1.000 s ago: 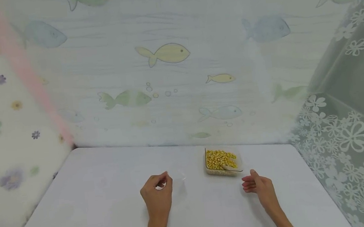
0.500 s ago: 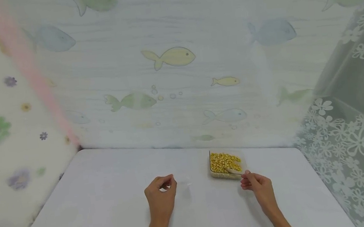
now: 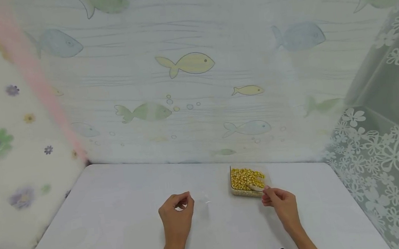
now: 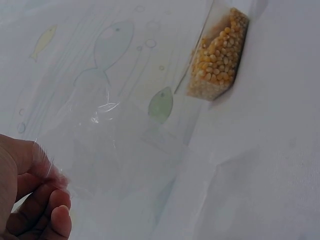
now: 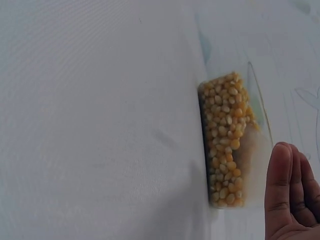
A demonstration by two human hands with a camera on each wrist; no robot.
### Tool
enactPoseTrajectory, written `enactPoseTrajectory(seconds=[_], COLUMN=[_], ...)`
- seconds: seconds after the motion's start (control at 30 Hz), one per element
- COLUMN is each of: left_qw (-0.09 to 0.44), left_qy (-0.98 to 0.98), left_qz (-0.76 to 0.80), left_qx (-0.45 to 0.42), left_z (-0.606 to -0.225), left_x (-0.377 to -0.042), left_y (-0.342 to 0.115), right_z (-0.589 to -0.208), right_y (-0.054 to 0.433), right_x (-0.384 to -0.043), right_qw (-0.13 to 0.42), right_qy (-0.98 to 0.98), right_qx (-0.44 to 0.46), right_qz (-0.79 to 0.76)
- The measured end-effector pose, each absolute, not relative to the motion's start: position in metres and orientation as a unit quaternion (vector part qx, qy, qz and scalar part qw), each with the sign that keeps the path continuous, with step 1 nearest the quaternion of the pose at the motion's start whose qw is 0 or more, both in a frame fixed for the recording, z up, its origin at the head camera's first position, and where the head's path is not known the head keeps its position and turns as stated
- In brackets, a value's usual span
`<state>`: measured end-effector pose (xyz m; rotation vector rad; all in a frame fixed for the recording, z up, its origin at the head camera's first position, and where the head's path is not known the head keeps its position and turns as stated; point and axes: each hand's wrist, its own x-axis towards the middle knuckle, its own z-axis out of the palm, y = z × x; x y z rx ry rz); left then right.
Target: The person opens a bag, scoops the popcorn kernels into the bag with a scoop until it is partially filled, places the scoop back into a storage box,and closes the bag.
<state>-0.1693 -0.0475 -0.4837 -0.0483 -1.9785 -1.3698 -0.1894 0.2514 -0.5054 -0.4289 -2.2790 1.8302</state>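
Now left grip (image 3: 177, 215) pinches a bag (image 4: 115, 150), right grip (image 3: 284, 206) a spoon (image 3: 256, 188) in a box (image 3: 243, 193) of corn (image 3: 242, 177).

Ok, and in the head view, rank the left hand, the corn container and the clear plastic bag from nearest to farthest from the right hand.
1. Corn container: up and left of the right hand, by its fingertips.
2. Clear plastic bag: further left, in between.
3. Left hand: farthest left, pinching the bag.

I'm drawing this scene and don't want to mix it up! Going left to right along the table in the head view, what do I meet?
Left hand → clear plastic → box of yellow kernels → right hand.
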Motion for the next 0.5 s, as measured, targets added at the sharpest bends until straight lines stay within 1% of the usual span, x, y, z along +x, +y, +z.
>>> enactPoseTrajectory(seconds=[0.27,0.5], left_qw=[0.342,0.348], left_qy=[-0.773,-0.772], left_qz=[-0.534,-0.531], left_qx=[-0.009,-0.014], left_z=[-0.483,-0.482], left_x=[-0.168,-0.168], left_y=[-0.046,-0.045], right_z=[-0.507,-0.510], right_y=[0.261,0.270], right_x=[-0.184,-0.182], right_qw=[0.099,0.072], right_qy=[-0.766,-0.769], right_qx=[-0.172,-0.190], right_qz=[0.612,0.606])
